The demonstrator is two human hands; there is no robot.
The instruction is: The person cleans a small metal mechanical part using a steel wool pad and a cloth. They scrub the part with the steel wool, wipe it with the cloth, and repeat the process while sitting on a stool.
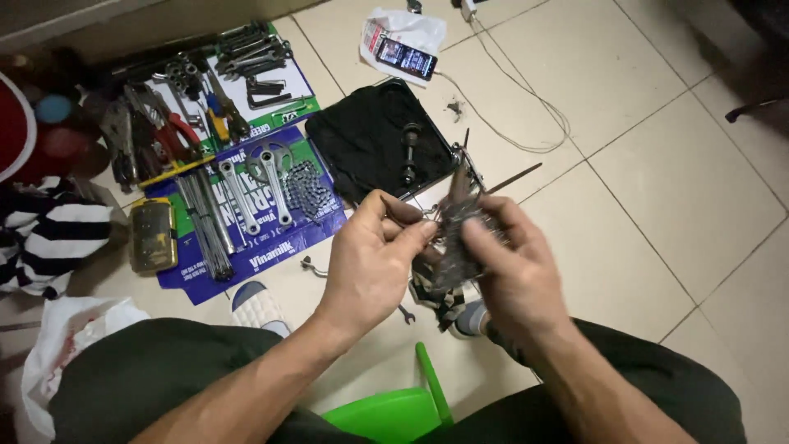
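Both hands work just below the black tray (362, 136). The right hand (514, 263) is closed around a dark, blurred metal part (454, 238), its long axis near upright, tip pointing toward the tray. The left hand (374, 259) pinches its near side, equally close.

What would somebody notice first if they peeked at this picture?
Probably the two hands in the middle: the left hand and right hand pinch a dark, greasy metal part between them. Next, the tools spread on flattened cardboard at upper left, and a lit phone up top.
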